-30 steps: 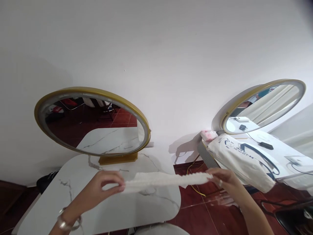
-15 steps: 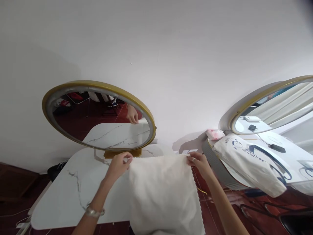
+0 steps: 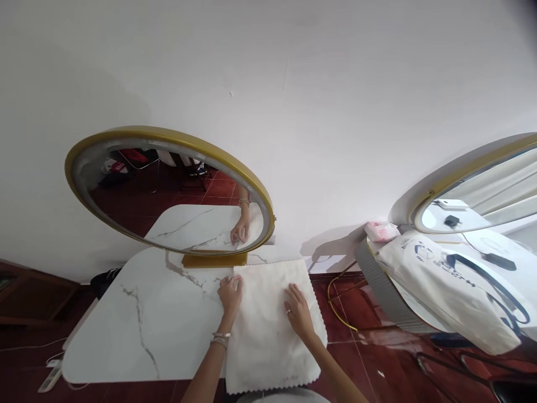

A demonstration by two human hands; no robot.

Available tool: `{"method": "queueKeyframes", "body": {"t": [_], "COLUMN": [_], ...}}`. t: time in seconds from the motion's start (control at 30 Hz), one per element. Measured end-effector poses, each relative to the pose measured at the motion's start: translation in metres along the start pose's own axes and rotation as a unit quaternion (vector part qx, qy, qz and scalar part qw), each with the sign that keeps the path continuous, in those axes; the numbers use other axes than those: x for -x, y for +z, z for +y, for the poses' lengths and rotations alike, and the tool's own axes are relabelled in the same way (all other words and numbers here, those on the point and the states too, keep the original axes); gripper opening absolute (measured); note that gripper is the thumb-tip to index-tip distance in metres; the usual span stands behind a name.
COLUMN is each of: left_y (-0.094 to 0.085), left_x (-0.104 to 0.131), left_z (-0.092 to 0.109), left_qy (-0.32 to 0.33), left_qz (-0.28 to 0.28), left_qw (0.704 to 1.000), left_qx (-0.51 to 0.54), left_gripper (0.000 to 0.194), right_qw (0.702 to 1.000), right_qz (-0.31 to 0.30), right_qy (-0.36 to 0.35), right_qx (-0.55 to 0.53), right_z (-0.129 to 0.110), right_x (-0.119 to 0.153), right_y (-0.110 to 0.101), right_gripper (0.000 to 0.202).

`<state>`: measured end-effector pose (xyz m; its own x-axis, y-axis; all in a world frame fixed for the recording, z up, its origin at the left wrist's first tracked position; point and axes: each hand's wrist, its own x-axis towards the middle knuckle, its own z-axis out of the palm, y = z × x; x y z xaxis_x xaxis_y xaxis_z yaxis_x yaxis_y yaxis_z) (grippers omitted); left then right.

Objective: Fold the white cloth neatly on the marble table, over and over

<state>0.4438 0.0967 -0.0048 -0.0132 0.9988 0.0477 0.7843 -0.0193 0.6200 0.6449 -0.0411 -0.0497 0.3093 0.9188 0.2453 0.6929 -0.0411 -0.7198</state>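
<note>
A white cloth with zigzag-cut edges lies spread over the right end of a white marble-patterned table. My left hand rests at the cloth's upper left edge, fingers bent and apart, with the thumb side touching the cloth. Flat on the middle right of the cloth lies my right hand, its fingers stretched out and a ring on one of them. Slight wrinkles show in the cloth between the hands.
A gold-rimmed mirror stands on the table behind the hands. To the right, a second table holds a printed canvas bag, a pink-and-white packet, a black adapter and another round mirror.
The cloth, held up by both hands at its top corners, now lies flat on the table. My right hand left its corner and moved inward and down onto the cloth; my left hand moved slightly right.
</note>
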Motion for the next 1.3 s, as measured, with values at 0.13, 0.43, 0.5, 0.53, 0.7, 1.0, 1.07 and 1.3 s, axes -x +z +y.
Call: {"method": "queueKeyframes", "body": {"t": [0.13, 0.43, 0.5, 0.53, 0.7, 1.0, 1.07, 1.3], "left_y": [-0.005, 0.035, 0.050, 0.056, 0.064, 0.057, 0.058, 0.066], "left_x": [-0.016, 0.020, 0.026, 0.026, 0.004, -0.037, -0.048, -0.103], "left_z": [-0.002, -0.012, -0.016, -0.018, -0.022, 0.001, 0.012, 0.045], "left_qy": [0.048, 0.290, 0.320, 0.319, 0.308, 0.250, 0.217, 0.176], "left_qz": [-0.007, 0.032, 0.045, 0.058, 0.085, 0.065, 0.053, -0.062], "left_qw": [0.999, 0.952, 0.937, 0.935, 0.933, 0.948, 0.951, 0.951], "left_qx": [0.026, -0.091, -0.131, -0.144, -0.164, -0.187, -0.212, -0.246], "left_gripper": [0.031, 0.056, 0.062, 0.064, 0.064, 0.058, 0.054, 0.047], "right_qw": [0.996, 0.971, 0.962, 0.957, 0.948, 0.952, 0.951, 0.953], "right_qz": [0.019, 0.023, 0.006, -0.001, -0.012, -0.021, -0.026, -0.065], "right_qy": [-0.043, -0.093, -0.115, -0.124, -0.116, -0.074, -0.079, -0.024], "right_qx": [0.078, 0.218, 0.247, 0.261, 0.295, 0.296, 0.299, 0.295], "right_z": [0.004, -0.012, -0.019, -0.022, -0.029, -0.022, -0.021, -0.006], "right_x": [0.005, 0.002, -0.006, -0.010, -0.037, -0.087, -0.100, -0.158], "right_y": [0.010, 0.025, 0.031, 0.035, 0.059, 0.067, 0.071, 0.066], "right_gripper": [0.041, 0.059, 0.059, 0.059, 0.061, 0.059, 0.059, 0.052]}}
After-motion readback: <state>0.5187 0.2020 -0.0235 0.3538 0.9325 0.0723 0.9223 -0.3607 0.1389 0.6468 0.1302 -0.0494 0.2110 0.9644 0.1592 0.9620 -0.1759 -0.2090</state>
